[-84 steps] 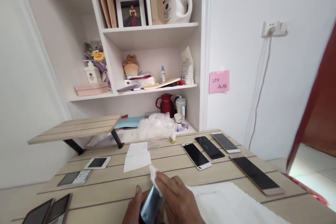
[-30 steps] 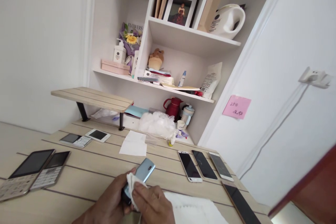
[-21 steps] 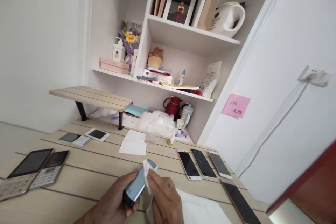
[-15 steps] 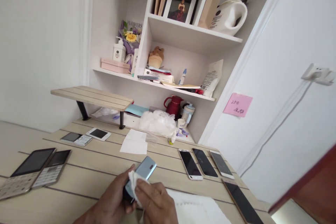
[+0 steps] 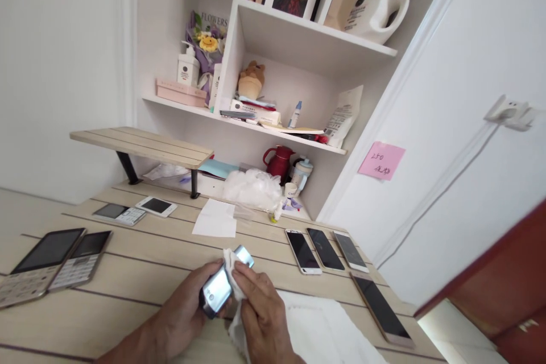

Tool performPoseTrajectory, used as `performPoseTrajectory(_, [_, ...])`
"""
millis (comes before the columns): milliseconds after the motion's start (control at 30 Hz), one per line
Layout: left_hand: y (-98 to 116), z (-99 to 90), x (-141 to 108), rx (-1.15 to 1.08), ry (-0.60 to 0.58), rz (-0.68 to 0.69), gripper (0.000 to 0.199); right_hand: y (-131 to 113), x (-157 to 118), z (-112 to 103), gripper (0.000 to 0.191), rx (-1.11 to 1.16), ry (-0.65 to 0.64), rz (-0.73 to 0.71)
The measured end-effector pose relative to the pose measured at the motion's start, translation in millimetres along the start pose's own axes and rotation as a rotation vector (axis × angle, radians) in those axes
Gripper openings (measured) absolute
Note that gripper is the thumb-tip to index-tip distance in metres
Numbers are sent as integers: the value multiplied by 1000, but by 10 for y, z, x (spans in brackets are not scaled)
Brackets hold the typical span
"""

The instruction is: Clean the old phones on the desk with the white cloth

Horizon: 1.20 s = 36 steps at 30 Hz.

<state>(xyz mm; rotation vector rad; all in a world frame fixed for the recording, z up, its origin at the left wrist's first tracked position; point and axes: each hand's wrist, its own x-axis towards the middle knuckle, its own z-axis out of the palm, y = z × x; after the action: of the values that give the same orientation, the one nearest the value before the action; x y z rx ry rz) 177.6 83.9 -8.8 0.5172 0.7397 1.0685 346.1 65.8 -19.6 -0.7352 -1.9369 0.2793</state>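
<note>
Two hands (image 5: 181,310) (image 5: 264,310), one handset (image 5: 216,290) under one wipe (image 5: 231,272) — probably tissue, eight phones (image 5: 303,251)

The phone (image 5: 216,289) lies in the left hand (image 5: 185,307), with the tissue (image 5: 231,270) across it under the right hand (image 5: 265,310). Left of the grip, two phones (image 5: 81,266) lie side by side on the table (image 5: 153,256), another pair of phones (image 5: 156,206) beyond them. Right of the grip I see three phones (image 5: 325,248) in a row, a fourth phone (image 5: 381,307) nearer the person. The sheet (image 5: 326,324) spreads just right of the right hand. Beyond the grip is the paper (image 5: 215,218); behind that, the bag (image 5: 253,189) sits on the shelf (image 5: 209,185). Beyond and left of the grip stands the riser (image 5: 143,147).
</note>
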Motion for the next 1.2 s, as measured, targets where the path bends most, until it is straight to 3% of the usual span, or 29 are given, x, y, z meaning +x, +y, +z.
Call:
performPoseTrajectory(167, [6, 3, -21, 86, -118, -49, 35, 0, 5, -11, 55, -29, 34, 3])
performPoseTrajectory(533, [-6, 8, -36, 80, -47, -43, 39, 17, 30, 69, 49, -93, 30, -211])
performPoseTrajectory(700, [10, 54, -73, 173, -105, 0, 43, 34, 65, 9, 46, -231, 68, -254])
performPoseTrajectory(1000, [-32, 45, -37, 317, -214, 112, 46, 188, 2, -46, 59, -412, 158, -106])
performPoseTrajectory(1200, [-108, -187, 228, 476, -233, 191, 48, 233, -40, 41, 49, -56, 240, 136])
